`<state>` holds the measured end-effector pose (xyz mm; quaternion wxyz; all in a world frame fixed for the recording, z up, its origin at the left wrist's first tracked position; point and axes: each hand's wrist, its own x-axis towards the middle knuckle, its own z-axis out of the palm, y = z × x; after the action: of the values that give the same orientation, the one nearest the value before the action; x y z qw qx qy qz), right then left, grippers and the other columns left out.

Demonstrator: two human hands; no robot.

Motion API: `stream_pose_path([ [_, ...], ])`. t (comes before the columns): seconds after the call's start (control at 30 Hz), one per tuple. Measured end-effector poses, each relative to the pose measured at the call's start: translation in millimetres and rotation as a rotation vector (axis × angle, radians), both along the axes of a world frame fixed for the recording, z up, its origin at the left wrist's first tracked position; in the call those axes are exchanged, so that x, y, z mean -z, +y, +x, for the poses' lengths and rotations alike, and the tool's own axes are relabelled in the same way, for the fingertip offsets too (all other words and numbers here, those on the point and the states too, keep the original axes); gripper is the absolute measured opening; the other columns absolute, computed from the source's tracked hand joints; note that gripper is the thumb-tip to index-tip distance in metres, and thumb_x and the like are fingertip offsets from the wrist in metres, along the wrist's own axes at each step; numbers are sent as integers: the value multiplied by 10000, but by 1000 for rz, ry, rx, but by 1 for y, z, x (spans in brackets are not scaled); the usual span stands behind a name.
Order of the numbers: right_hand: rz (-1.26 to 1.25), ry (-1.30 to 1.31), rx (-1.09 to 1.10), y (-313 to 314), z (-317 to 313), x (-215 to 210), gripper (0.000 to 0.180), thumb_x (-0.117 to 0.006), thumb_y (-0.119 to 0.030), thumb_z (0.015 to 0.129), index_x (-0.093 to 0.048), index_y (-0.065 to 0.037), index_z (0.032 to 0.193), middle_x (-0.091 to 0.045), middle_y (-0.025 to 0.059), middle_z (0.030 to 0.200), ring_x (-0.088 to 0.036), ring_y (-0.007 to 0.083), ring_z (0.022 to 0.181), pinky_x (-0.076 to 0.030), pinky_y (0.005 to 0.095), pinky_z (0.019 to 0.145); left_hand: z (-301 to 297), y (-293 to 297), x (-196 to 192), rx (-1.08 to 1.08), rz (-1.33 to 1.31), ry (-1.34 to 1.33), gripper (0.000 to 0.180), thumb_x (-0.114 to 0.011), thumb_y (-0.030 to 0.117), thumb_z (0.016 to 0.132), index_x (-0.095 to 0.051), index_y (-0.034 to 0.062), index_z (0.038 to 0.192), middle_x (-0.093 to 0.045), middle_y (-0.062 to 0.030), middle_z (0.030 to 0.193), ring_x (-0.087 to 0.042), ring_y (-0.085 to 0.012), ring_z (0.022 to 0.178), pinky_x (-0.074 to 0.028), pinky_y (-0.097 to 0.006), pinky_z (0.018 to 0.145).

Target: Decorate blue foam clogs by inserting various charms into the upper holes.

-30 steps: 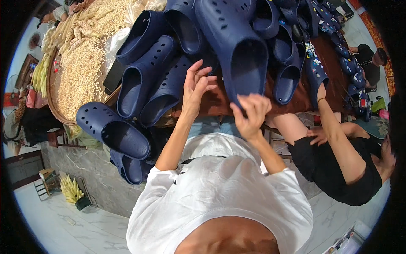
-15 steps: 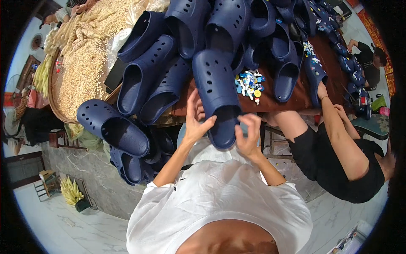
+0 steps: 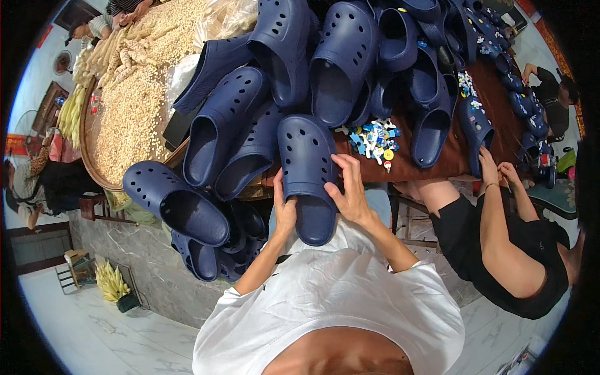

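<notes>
A navy blue clog (image 3: 305, 156), with ventilation holes over its toe, lies between my hands, toe pointing away from me and heel toward my chest. My left hand (image 3: 285, 203) grips its left side, thumb near the foot opening. On the right side my right hand (image 3: 351, 192) holds the upper, fingers along the edge and thumb by the opening. The holes of this clog look bare. Just beyond my right hand is a heap of small colourful shoe charms (image 3: 376, 142) on the brown tablecloth (image 3: 400, 170).
More navy clogs (image 3: 344, 62) crowd the table ahead, and others (image 3: 178, 203) are stacked at left. A round tray of pale kernels (image 3: 128, 119) stands at far left. At right, a co-worker's hand (image 3: 487, 164) touches a charm-decorated clog (image 3: 476, 125). Corn cobs (image 3: 111, 281) stand on the floor.
The clog has come closer to me, away from the heaped clogs. My right hand, loose beside the heel before, now rests on the clog's upper side. The view has shifted slightly.
</notes>
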<state>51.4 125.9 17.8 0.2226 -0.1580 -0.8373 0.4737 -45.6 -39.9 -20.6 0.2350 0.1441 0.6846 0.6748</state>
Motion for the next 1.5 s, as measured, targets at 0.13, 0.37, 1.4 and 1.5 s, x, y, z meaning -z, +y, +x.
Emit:
stream_pose_path([
  [0.13,-55,43,178,20,-18,11,514,-577,-298,964,-422,8,1348,-459,217,1247,-544,331,1083,-510,401,856,-5,5,9,18,20,-126,757,-418,-49,764,-313,101,1498,-426,-135,1444,-407,-251,1335,-285,-338,1128],
  [0.37,186,-126,387,85,-80,-17,704,-609,-409,938,-344,77,1373,-474,288,1239,-632,391,961,-506,467,825,-7,5,-4,44,-11,-132,742,-417,-99,798,-309,120,1499,-427,-135,1450,-427,-243,1323,-291,-324,1128],
  [1.4,155,136,128,77,-264,-123,816,-620,-603,859,-473,100,1245,-594,298,1136,-599,437,1095,-477,474,940,-23,26,16,155,-189,177,787,-512,-72,751,-347,113,1498,-439,-187,1430,-422,-339,1336,-303,-397,1130],
  [1.5,201,222,102,73,-268,-114,768,-591,-571,897,-462,97,1254,-527,307,1226,-590,457,1080,-480,474,938,-22,30,11,141,-166,165,777,-527,-67,757,-355,110,1493,-455,-181,1399,-427,-343,1326,-308,-398,1126],
])
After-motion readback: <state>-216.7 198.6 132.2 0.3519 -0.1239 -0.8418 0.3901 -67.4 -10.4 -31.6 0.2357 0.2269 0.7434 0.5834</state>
